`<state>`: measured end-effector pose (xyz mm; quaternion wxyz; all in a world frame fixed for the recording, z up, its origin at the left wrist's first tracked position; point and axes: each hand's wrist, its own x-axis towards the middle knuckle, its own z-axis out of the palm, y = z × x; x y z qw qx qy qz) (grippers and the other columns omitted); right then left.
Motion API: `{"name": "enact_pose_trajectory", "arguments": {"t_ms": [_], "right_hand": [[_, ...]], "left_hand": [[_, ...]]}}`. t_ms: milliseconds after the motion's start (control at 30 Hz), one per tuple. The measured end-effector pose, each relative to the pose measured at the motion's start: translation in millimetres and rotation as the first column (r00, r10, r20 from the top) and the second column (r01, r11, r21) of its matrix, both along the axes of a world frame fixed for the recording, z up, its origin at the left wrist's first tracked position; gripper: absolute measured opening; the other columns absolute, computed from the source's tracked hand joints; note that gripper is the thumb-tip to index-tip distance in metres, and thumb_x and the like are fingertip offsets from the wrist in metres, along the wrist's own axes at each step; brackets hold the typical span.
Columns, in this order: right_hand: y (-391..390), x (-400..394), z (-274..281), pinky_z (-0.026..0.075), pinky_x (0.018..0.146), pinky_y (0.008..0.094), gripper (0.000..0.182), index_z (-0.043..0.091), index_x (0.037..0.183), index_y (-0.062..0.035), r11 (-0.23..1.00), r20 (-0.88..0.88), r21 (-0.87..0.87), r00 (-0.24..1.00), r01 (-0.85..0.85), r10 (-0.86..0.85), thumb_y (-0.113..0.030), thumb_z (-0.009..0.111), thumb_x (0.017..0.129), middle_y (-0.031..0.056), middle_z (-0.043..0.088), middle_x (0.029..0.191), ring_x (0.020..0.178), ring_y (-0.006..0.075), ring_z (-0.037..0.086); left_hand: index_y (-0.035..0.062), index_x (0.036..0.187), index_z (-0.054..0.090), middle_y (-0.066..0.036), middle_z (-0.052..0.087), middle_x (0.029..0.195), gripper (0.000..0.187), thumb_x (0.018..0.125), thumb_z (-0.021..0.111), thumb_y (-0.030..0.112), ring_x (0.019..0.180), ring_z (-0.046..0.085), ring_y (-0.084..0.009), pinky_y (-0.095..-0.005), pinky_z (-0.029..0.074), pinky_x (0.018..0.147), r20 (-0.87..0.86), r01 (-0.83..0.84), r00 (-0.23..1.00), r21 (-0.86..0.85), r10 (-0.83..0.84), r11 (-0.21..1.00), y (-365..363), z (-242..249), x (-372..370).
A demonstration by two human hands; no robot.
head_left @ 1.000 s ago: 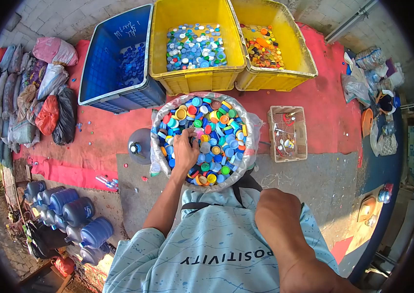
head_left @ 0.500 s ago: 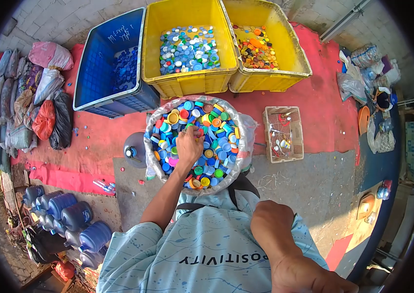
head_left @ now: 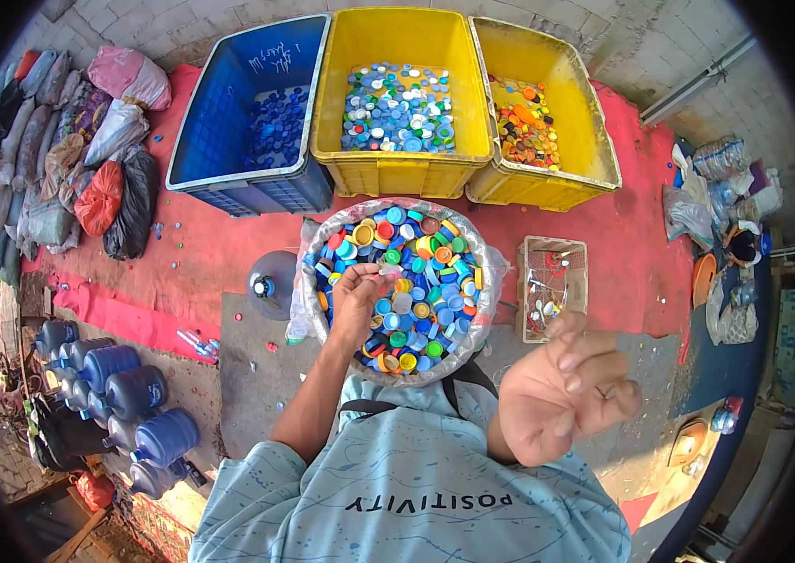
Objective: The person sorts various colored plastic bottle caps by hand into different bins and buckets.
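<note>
A round sack (head_left: pixel 480 349) full of bottle caps (head_left: pixel 424 324) in many colours stands in front of my body. Over its left half, my left hand (head_left: pixel 356 298) pinches a small pale, translucent bottle cap (head_left: pixel 388 271) between thumb and fingers. To the right of the sack, my right hand (head_left: pixel 568 394) is raised in front of my shirt. Its palm shows, its fingers are spread and slightly curled, and nothing is in it. The fingertips are a little blurred.
Behind the sack stand a blue bin (head_left: pixel 228 178), a yellow bin (head_left: pixel 402 164) and another yellow bin (head_left: pixel 547 188), each holding caps. A plastic crate (head_left: pixel 527 310) lies right, a water jug (head_left: pixel 272 286) left. Stuffed bags (head_left: pixel 125 202) and several jugs (head_left: pixel 135 389) are farther left.
My right hand has swung up and forward from near my body, turning its palm into view. My left hand has drawn back slightly from the caps with a pale cap. The view has shifted.
</note>
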<state>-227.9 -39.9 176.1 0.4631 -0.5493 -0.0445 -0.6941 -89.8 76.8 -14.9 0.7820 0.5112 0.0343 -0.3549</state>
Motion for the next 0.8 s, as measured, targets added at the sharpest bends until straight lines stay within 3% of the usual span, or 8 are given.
{"name": "enact_pose_trajectory", "arguments": {"t_ms": [67,167,233,300,467,600,733,800], "right_hand": [[-7.3,22.6,-44.1,0.043,0.073,0.0374,0.047,0.042,0.12,-0.0057,1.0,-0.197,0.016,0.98,-0.003,0.006,-0.01,0.066,0.08,0.0054,0.047,0.085,0.077,0.0179,0.046],[-9.1,45.6,-118.5,0.044,0.068,0.0315,0.037,0.049,0.112,-0.0018,0.996,-0.519,0.094,0.854,0.013,0.038,0.004,0.064,0.078,0.0052,0.049,0.081,0.073,0.0153,0.047],[-10.1,60.6,-145.5,0.042,0.063,0.0291,0.026,0.055,0.103,-0.001,0.999,-0.692,0.018,0.722,0.044,-0.02,0.001,0.067,0.079,0.0043,0.049,0.075,0.068,0.014,0.047],[-9.3,74.9,-172.2,0.042,0.063,0.0341,0.02,0.06,0.092,-0.0031,0.997,-0.804,-0.002,0.593,0.076,-0.047,-0.004,0.072,0.076,0.0055,0.049,0.071,0.067,0.0204,0.049],[-14.0,107.0,-208.4,0.045,0.072,0.0442,0.023,0.062,0.085,-0.0048,0.97,-0.925,-0.227,0.294,0.086,-0.243,-0.019,0.076,0.075,0.0096,0.056,0.075,0.082,0.0291,0.055],[-17.5,132.4,-223.3,0.047,0.078,0.0443,0.038,0.065,0.085,-0.0051,0.893,-0.893,-0.431,0.081,0.133,-0.443,-0.04,0.076,0.075,0.0136,0.064,0.085,0.089,0.0328,0.059],[-13.3,145.4,-219.0,0.046,0.082,0.0512,0.057,0.067,0.095,0.0009,0.9,-0.884,-0.435,-0.211,0.041,-0.418,-0.053,0.068,0.078,0.0167,0.067,0.098,0.105,0.0357,0.056],[-11.7,149.8,-217.9,0.045,0.082,0.0516,0.055,0.067,0.094,0.0009,0.905,-0.887,-0.422,-0.233,0.052,-0.4,-0.052,0.069,0.078,0.0168,0.067,0.098,0.105,0.0357,0.056]], "left_hand": [[0.0032,0.093,0.055,-0.008,0.06,0.087,0.01,0.084,0.051,0.004,0.084,0.064,-0.0223,-0.0387,0.055,0.083,-0.175,-0.128,0.98,-0.208,0.092,0.97,18.9,-2.4,0.5],[0.007,0.091,0.053,-0.004,0.055,0.082,0.007,0.086,0.054,0.011,0.075,0.056,-0.0164,-0.0342,0.051,0.072,-0.253,-0.233,0.951,-0.197,0.18,0.952,40.2,-9.7,0.4],[0.0076,0.092,0.054,-0.003,0.054,0.083,0.008,0.088,0.055,0.015,0.075,0.054,-0.0151,-0.0322,0.048,0.071,-0.335,-0.273,0.921,-0.19,0.199,0.943,53.5,-14.3,0.7],[0.0082,0.093,0.054,-0.001,0.054,0.083,0.01,0.091,0.056,0.018,0.075,0.052,-0.0137,-0.0304,0.047,0.07,-0.343,-0.29,0.911,-0.145,0.227,0.946,63.5,-15.5,-2.7],[0.0107,0.098,0.054,0.001,0.054,0.083,0.008,0.097,0.053,0.019,0.076,0.052,-0.0109,-0.0289,0.047,0.068,-0.329,-0.302,0.907,-0.076,0.262,0.95,80.3,-6.1,-16.7],[0.0108,0.108,0.053,0.002,0.053,0.082,0.012,0.101,0.047,0.018,0.072,0.051,-0.0097,-0.0275,0.046,0.067,-0.285,-0.244,0.93,-0.005,0.232,0.97,90.6,-7.4,-23.5],[0.0095,0.116,0.051,-0.001,0.059,0.087,0.016,0.101,0.045,0.013,0.071,0.052,-0.0088,-0.0265,0.046,0.065,-0.246,-0.195,0.948,0.059,0.204,0.979,94.2,-12.5,-27.2],[0.009,0.117,0.051,-0.003,0.062,0.091,0.018,0.099,0.046,0.01,0.072,0.053,-0.0088,-0.0262,0.046,0.064,-0.238,-0.173,0.954,0.057,0.182,0.983,94.8,-11.7,-26.5]]}}
